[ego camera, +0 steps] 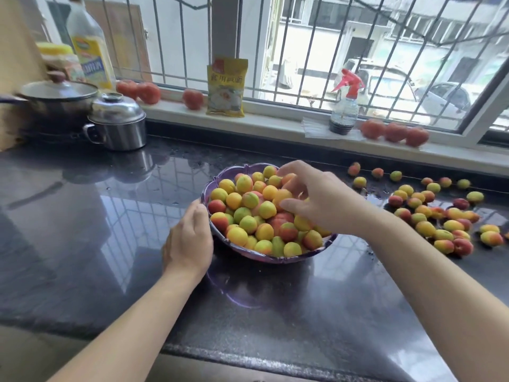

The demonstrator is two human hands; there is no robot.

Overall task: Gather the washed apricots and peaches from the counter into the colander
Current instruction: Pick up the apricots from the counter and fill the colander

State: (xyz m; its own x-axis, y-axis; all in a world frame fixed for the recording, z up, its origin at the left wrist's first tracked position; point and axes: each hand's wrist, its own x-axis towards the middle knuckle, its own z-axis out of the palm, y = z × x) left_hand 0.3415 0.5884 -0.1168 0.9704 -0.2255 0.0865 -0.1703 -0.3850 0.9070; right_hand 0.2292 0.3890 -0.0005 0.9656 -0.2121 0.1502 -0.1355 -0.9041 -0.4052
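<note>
A purple colander [217, 180] is sitting at the middle of the dark counter [82, 216], heaped with yellow, green and red-blushed fruit [249, 201]. The left hand [190, 238] is resting against the colander's rim at 9 o'clock, fingers curving loosely along the wall; whether they are actually gripping the rim is not clear. The right hand [314, 199] is hovering over the heap toward the 2 o'clock side of the colander, palm down, fingers spread and loosely bent, fingertips [286, 206] touching the top fruit; I cannot tell whether a piece is being held beneath it.

More loose fruit [440, 216] is lying scattered on the wet counter at 3 o'clock from the colander, well apart from it, with a few strays [377, 172] trailing toward 2 o'clock near the sill.

At 10 o'clock a lidded steel pot [118, 125] is standing just beside a pan [55, 97] under a glass lid. Along the windowsill [275, 117] at 12 o'clock are sitting tomatoes [192, 99], a yellow packet [226, 88], a spray bottle [344, 106] with a red trigger, and at 11 o'clock an oil bottle [88, 42].
</note>
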